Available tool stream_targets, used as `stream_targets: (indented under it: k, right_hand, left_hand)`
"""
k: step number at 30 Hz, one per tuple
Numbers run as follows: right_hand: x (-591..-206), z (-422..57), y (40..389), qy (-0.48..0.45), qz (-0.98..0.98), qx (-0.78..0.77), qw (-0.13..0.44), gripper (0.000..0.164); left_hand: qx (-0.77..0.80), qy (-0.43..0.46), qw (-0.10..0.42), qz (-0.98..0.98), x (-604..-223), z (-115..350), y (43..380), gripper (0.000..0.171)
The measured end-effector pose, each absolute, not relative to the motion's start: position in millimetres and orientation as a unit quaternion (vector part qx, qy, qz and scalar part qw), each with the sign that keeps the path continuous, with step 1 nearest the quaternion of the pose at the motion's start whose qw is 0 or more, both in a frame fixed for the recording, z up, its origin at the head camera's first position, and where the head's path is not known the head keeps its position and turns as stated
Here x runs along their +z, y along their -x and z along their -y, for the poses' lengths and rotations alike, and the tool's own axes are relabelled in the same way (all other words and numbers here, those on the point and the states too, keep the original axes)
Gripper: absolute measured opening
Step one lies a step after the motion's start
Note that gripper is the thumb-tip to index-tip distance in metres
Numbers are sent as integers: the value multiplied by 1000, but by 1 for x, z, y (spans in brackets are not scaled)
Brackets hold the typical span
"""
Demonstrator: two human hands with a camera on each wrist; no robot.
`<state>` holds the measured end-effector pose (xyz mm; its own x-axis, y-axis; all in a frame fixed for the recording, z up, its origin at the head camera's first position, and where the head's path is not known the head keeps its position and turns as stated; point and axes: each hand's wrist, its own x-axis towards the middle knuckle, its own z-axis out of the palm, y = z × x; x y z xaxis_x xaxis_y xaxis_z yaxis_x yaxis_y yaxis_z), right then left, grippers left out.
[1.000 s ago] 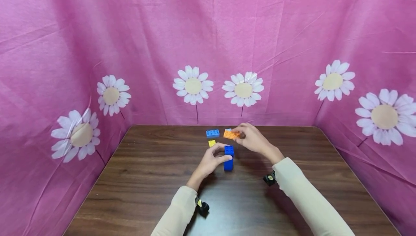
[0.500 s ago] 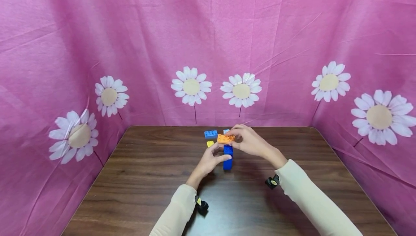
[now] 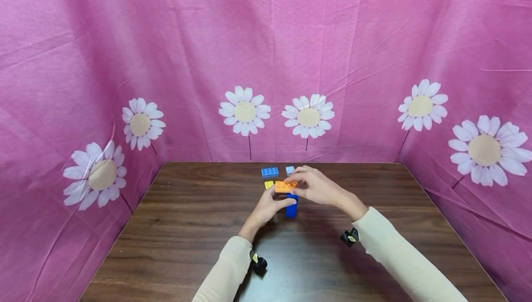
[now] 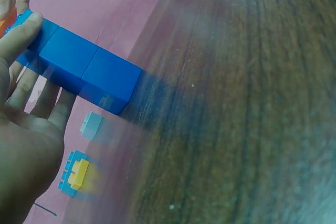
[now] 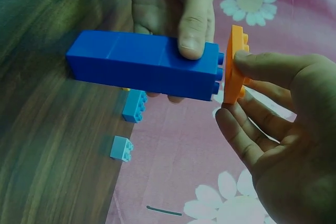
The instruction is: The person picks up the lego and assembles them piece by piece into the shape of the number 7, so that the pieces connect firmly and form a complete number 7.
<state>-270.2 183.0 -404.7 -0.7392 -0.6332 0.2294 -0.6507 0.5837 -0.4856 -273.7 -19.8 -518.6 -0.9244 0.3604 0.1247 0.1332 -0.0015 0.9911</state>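
Note:
A tower of three dark blue building blocks point(image 5: 131, 64) stands upright on the table. My left hand point(image 3: 266, 207) grips it near the top, thumb on the near side and fingers behind, as the left wrist view shows. My right hand point(image 3: 320, 189) pinches a flat orange building block point(image 3: 285, 186) between thumb and fingers. In the right wrist view the orange block point(image 5: 234, 66) is right at the tower's top studs, with a narrow gap showing. It lies crosswise over the tower and hides the studs in the head view.
Behind the hands lie a blue block point(image 3: 269, 172), a pale blue block point(image 3: 289, 170) and a small yellow block point(image 3: 269, 184) on the brown wooden table point(image 3: 183, 228). A pink cloth point(image 3: 266, 39) with daisies hangs around the table's back and sides.
My right hand has brought the orange block leftward and down, from beside the pale blue block to over the blue tower. My left hand keeps its grip on the tower.

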Motion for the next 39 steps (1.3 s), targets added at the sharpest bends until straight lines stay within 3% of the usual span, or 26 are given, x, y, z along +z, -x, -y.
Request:
stream_targets:
  k: [39]
  right_hand:
    - [-413, -184, 271, -357, 894, 270, 15, 28]
  left_hand:
    - [701, -177, 97, -684, -520, 21, 276, 43]
